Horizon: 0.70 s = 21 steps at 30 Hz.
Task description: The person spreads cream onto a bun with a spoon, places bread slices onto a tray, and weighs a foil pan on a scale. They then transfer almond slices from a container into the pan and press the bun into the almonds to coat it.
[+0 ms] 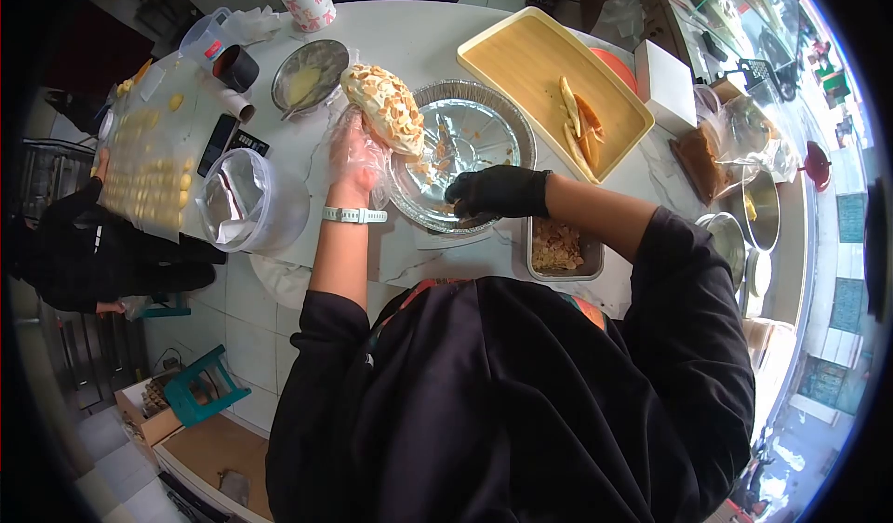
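My left hand, in a clear plastic glove, holds up an oval bread thickly covered with sliced almonds. The bread is tilted over the left rim of a round foil pan. A few almond flakes lie on the pan's shiny bottom. My right hand, in a black glove, reaches into the near side of the pan with its fingers curled down; what they hold, if anything, is hidden. Below my right wrist stands a metal tin with sliced almonds in it.
A wooden tray with bread strips stands at the back right. On the left are a metal bowl, a white tub and a phone. A co-worker stands by rows of small dough pieces.
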Motion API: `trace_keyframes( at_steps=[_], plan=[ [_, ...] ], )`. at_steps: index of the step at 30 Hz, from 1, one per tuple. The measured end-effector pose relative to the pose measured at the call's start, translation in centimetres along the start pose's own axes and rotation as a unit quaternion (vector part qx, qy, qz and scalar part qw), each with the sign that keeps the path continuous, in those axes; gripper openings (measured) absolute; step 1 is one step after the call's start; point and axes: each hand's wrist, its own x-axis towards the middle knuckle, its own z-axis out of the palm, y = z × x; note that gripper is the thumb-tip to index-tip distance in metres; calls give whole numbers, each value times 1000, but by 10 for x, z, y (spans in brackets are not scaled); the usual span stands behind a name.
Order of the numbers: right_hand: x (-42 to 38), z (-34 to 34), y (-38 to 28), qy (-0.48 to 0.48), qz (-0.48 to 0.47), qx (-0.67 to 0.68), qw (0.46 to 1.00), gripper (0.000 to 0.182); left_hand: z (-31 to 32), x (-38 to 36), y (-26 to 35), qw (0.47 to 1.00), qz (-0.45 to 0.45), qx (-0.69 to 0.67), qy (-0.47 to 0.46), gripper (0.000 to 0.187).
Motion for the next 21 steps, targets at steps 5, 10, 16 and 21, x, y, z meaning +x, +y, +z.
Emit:
trace_keyframes(
  at_steps=[5, 10, 16, 21],
  plan=[
    [4, 13, 8, 100, 2, -50, 994, 15, -5, 4, -2, 1000, -18, -12, -4, 34],
    [9, -30, 3, 259, 80, 70, 960, 15, 30, -16, 3, 994, -76, 21, 72, 37],
    [14, -95, -29, 321, 117, 12, 940, 15, 75, -39, 2, 990, -77, 47, 106, 37],
    [10, -111, -40, 289, 105, -15, 952, 14, 59, -27, -3, 984, -81, 119, 105, 34]
  ],
)
